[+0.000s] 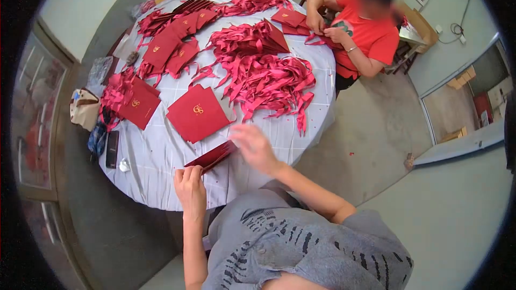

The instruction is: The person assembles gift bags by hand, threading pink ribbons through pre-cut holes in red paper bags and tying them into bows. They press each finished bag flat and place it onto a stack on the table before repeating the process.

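My left hand (191, 185) is closed on the near left corner of a dark red flat paper bag (210, 156), which is tilted up over the near edge of the table. My right hand (252, 145) is at the bag's far right end, its fingers smeared by motion. Just beyond lies a short stack of red flat bags (198, 113) with a gold emblem on top. A big heap of pinkish-red ribbons (274, 83) spreads to the right of that stack.
The round table's white cloth (161, 156) carries more red bags (161, 48), a phone (112, 149) and a crumpled white scrap (124, 165). Across the table, a person in a red shirt (371, 37) handles red bags. A cream pouch (84, 109) sits at the left edge.
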The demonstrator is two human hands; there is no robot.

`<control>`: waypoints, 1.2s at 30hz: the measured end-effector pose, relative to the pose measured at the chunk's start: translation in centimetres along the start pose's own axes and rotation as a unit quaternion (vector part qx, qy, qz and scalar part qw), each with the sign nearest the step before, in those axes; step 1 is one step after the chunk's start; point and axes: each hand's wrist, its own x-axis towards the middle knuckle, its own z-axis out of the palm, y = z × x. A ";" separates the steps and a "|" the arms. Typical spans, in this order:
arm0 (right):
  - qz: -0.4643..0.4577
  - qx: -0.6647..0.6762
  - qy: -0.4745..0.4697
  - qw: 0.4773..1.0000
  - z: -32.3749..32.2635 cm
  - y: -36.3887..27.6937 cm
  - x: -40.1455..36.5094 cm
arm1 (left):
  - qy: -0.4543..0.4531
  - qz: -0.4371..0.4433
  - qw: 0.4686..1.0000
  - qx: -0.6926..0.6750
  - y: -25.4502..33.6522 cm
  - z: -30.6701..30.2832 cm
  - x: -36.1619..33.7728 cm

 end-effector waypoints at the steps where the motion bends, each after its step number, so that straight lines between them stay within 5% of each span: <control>1: -0.002 -0.033 0.030 0.999 -1.0 1.4 0.6 | 0.001 -0.009 1.000 0.002 0.1 0.2 -0.2; 3: 0.089 -0.082 0.005 0.993 -2.0 5.1 1.2 | -0.022 -0.065 0.998 -0.006 0.2 0.6 -0.3; 10: -0.024 -0.259 -0.109 0.959 0.5 13.0 0.6 | 0.044 -0.135 0.988 -0.066 -0.9 0.7 0.5; 14: -0.001 -0.270 -0.075 0.960 1.0 13.9 -1.1 | 0.066 -0.220 0.960 -0.161 -2.9 1.3 -0.3; 17: -0.007 -0.221 -0.068 0.973 -0.2 10.8 -0.1 | 0.003 -0.363 0.889 -0.278 -4.4 1.7 -1.1; 22: -0.092 -0.108 -0.049 0.989 -2.3 1.3 4.4 | -0.041 -0.408 0.780 -0.473 -3.4 1.2 -0.3; 26: 0.092 0.137 -0.111 0.980 -2.2 -4.0 3.8 | -0.082 -0.393 0.750 -0.526 -1.7 0.3 0.8; 29: 0.093 0.051 -0.195 0.975 -1.8 -5.2 4.1 | -0.088 -0.401 0.703 -0.581 -0.7 -0.4 1.0; 36: 0.024 0.027 -0.225 0.974 -0.2 -5.6 2.6 | -0.101 -0.379 0.667 -0.633 0.9 -1.7 0.8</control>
